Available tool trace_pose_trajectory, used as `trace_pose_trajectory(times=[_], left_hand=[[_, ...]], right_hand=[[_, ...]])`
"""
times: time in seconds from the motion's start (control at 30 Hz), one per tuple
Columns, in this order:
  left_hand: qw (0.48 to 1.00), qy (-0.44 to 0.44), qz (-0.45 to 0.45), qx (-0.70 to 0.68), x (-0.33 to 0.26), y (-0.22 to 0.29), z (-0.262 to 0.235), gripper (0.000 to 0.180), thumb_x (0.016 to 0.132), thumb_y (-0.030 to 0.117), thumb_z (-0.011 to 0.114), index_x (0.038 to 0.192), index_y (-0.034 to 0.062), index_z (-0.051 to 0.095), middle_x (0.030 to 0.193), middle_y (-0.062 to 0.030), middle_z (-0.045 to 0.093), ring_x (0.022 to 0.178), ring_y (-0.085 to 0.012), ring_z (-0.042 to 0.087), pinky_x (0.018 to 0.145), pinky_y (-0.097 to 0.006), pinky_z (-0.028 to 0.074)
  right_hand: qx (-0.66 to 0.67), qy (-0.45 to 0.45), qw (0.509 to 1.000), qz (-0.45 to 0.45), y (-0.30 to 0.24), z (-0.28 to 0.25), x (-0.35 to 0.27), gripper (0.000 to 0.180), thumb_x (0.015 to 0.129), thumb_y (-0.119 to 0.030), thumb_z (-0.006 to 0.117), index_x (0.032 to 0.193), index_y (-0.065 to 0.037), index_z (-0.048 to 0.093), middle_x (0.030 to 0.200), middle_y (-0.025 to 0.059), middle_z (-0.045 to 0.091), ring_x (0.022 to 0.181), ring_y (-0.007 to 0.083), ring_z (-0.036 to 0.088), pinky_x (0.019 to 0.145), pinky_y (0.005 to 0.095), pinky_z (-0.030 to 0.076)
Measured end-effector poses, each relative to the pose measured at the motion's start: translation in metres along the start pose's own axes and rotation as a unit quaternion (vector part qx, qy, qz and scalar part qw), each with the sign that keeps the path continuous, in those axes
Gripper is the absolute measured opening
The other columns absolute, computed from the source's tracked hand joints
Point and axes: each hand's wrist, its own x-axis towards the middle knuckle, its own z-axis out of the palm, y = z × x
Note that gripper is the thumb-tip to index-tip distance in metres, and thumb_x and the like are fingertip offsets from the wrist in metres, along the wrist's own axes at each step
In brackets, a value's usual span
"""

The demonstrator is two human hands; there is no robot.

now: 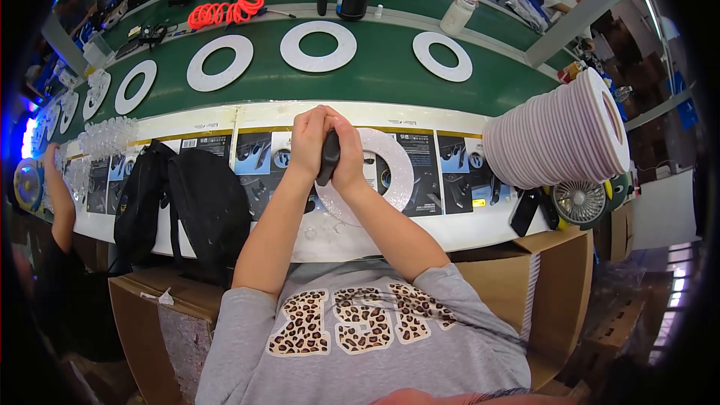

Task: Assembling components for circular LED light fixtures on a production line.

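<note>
Both of my hands are clasped together above the white work table [450, 232]. My left hand [306, 139] and my right hand [348, 151] close from either side around a black, rounded, handle-like thing [329, 156]. Its lower end points toward me, and the fingers hide the far end, so its kind is unclear. Under and just right of my hands, a flat white speckled ring [401, 176] lies on the table, partly covered by my right hand and forearm. Printed dark sheets [418, 157] with pictures cover the tabletop around the ring.
Several white rings [220, 64] lie along the green belt [375, 79] ahead. To the right stand a large spool of pale cord [544, 135], a small fan [579, 201] and a black phone-like object [524, 212]. A black bag [206, 202] sits left, near another person's arm [61, 202].
</note>
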Motion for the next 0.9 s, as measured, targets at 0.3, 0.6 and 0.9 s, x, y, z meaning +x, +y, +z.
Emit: trace_pose_trajectory(times=[0.3,0.6,0.9], left_hand=[[0.929,-0.015,0.135,0.343,-0.046,0.104,0.008,0.014,0.087,0.009,0.053,0.089,0.0008,0.063,0.091,-0.0094,0.065,0.086,-0.0175,0.061,0.081,-0.029,0.045],[0.673,-0.357,0.124,0.635,-0.105,0.034,0.049,0.048,0.065,0.021,0.076,0.106,0.0035,0.058,0.105,-0.0103,0.062,0.099,-0.0243,0.059,0.092,-0.040,0.041],[0.670,-0.375,0.112,0.631,-0.084,0.011,0.045,0.054,0.064,0.019,0.075,0.114,0.0076,0.056,0.104,-0.0088,0.064,0.100,-0.0226,0.059,0.099,-0.045,0.036]], right_hand=[[0.187,0.111,0.972,0.091,-0.020,-0.037,0.010,0.044,0.092,-0.042,0.035,0.064,-0.008,0.041,0.058,0.0048,0.042,0.057,0.0154,0.043,0.060,0.0281,0.038],[0.479,0.282,0.822,0.128,-0.050,-0.123,0.038,0.033,0.084,-0.043,0.047,0.073,-0.012,0.047,0.066,0.0009,0.049,0.063,0.0155,0.050,0.070,0.0352,0.041],[0.515,0.299,0.793,0.127,-0.092,-0.184,-0.012,0.034,0.088,-0.040,0.037,0.071,-0.011,0.047,0.065,0.0033,0.052,0.068,0.0213,0.052,0.080,0.0451,0.038]])
